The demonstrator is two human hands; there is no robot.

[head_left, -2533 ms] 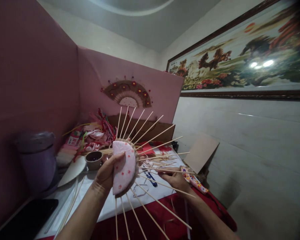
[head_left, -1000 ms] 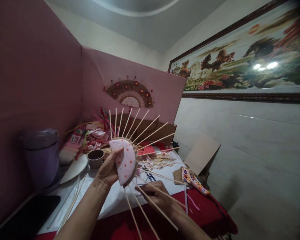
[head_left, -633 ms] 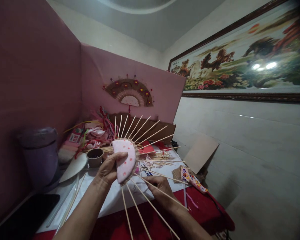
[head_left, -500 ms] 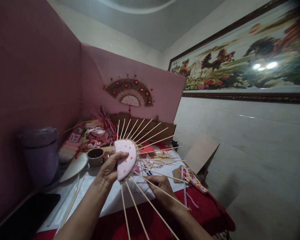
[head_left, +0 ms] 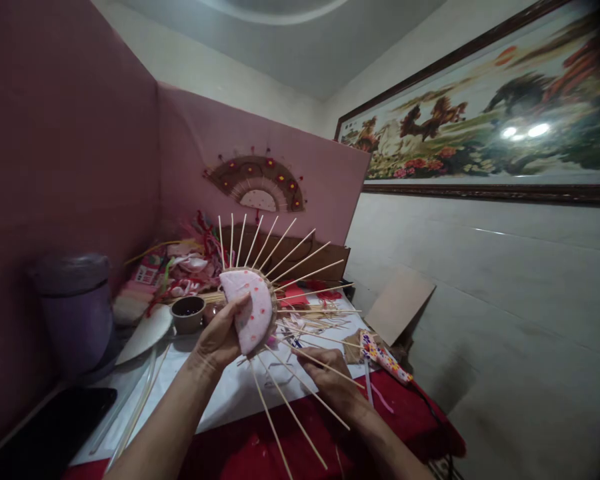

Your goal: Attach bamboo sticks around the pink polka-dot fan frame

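Observation:
My left hand [head_left: 223, 337] is closed on a half-round fan base [head_left: 254, 321], padded in white cloth with red dots, its thumb across the front. Thin wooden sticks [head_left: 307, 265] spread out from the curved edge like rays, upward, rightward and down toward me. My right hand [head_left: 325, 373] is beside the lower right sticks, its fingers curled together. One stick crosses in front of it. Whatever those fingers hold, if anything, is hidden.
On the white-covered table lie loose sticks [head_left: 320, 321], a brown cup [head_left: 188, 315] and a black phone [head_left: 55, 427]. A flower-patterned glue gun [head_left: 385, 359] rests at right. A purple bin [head_left: 77, 313] stands left. A finished fan [head_left: 260, 180] hangs on the pink board.
The fan base has turned counterclockwise with my left hand and shifted slightly up and left. Its upper sticks point higher, and the lower ones swing right. My right hand stays close to its earlier place.

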